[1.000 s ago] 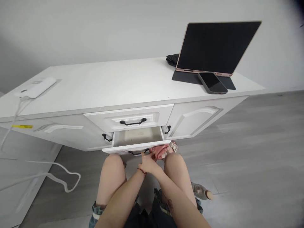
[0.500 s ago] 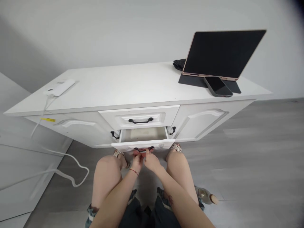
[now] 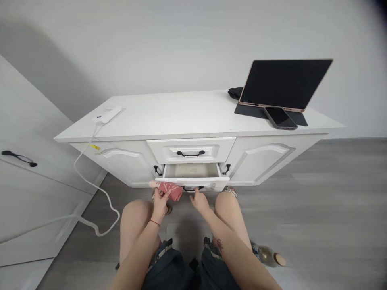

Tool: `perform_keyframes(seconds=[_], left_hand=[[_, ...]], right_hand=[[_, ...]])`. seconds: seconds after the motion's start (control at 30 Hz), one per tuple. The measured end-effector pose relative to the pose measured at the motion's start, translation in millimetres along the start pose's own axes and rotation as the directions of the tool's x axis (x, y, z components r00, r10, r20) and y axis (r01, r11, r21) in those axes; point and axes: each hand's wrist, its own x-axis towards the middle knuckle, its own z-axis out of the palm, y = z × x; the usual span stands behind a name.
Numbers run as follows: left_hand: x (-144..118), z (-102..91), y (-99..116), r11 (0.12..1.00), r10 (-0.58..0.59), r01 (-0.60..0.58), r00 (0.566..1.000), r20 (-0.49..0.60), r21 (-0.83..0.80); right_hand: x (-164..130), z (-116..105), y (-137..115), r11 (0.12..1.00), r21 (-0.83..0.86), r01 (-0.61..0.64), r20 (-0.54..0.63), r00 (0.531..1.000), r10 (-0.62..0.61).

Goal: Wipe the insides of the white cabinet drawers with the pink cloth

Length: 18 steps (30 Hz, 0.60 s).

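My left hand [image 3: 161, 203] pinches a folded pink-red patterned cloth [image 3: 173, 191] with a pale end, in front of the open lower drawer's left side. It may be a rolled sock; I cannot tell for sure. My right hand [image 3: 200, 201] is at the black drawer handle [image 3: 190, 189], its index finger hooked over the right end. The lower drawer [image 3: 199, 170] is pulled out, and its visible pale bottom shows nothing large. Above it, the upper drawer [image 3: 191, 150] is closed.
On the white cabinet top [image 3: 169, 117] stand a tablet [image 3: 284, 84], a phone [image 3: 279, 117], a black cloth item [image 3: 235, 93] and a white device [image 3: 108, 114]. Its white cable [image 3: 105, 193] hangs down at the left. My knees flank the drawer.
My left hand has moved left with the cloth, bringing it out from beneath the drawer front. My right hand stays by the handle. The view has shifted left.
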Motion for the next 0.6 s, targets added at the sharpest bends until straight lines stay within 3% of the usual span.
perform_keyframes(seconds=[0.13,0.23,0.3,0.37,0.47,0.6], left_hand=[[0,-38.7,53,0.988,-0.066,0.080,0.992,0.105,-0.132],[-2,-77.1,79,0.981,-0.117,0.143,0.975,0.191,-0.129],[-4,-97.9,82,0.965,-0.198,0.231,0.953,0.227,-0.126],[-5,-109.8,78,0.946,-0.256,0.287,0.947,0.195,-0.153],[-2,-111.2,69,0.944,-0.245,0.273,0.956,0.161,-0.185],[3,-104.0,64,0.969,-0.178,0.207,0.964,0.197,-0.135]], right_hand=[[9,-6,-1,1.000,-0.027,-0.005,-0.055,0.999,0.003],[23,-17,0,0.999,-0.049,0.011,-0.032,0.999,-0.013],[35,-28,-1,0.998,-0.066,0.022,0.005,1.000,-0.022],[49,-38,-3,0.996,-0.085,0.030,0.030,0.999,-0.028],[70,-48,-8,0.994,-0.106,0.030,0.042,0.999,-0.025],[92,-52,-11,0.995,-0.101,0.008,0.017,1.000,-0.006]])
